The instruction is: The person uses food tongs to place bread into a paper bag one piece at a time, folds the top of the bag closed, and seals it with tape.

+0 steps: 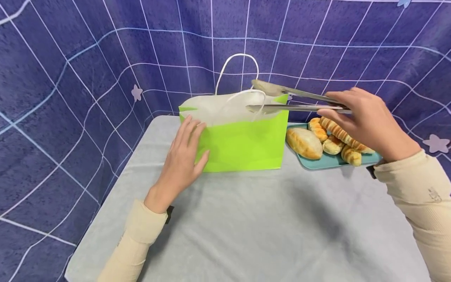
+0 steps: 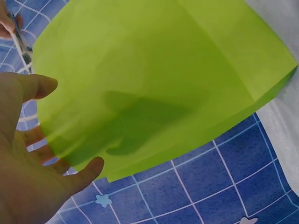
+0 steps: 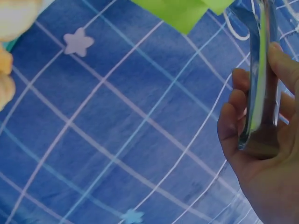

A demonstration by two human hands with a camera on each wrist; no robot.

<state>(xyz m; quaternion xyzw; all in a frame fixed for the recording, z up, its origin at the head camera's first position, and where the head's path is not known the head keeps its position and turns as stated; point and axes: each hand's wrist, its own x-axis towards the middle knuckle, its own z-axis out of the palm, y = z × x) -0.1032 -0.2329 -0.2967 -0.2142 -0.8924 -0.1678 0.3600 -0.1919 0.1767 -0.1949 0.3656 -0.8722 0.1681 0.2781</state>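
Observation:
A bright green paper bag with a white inside and white cord handles stands upright on the table. My left hand is at its front left side, with extended fingers near the top rim and the thumb spread apart; in the left wrist view the thumb shows close to the green paper. With my right hand I grip metal tongs, which also show in the right wrist view. Their two arms stand apart, and the tips reach over the bag's mouth among the handles. Nothing shows between the tips.
A teal tray sits right of the bag, below my right hand. It bears several breads, among them an oval loaf and a long ridged roll. A blue curtain with a white grid hangs behind the grey-covered table.

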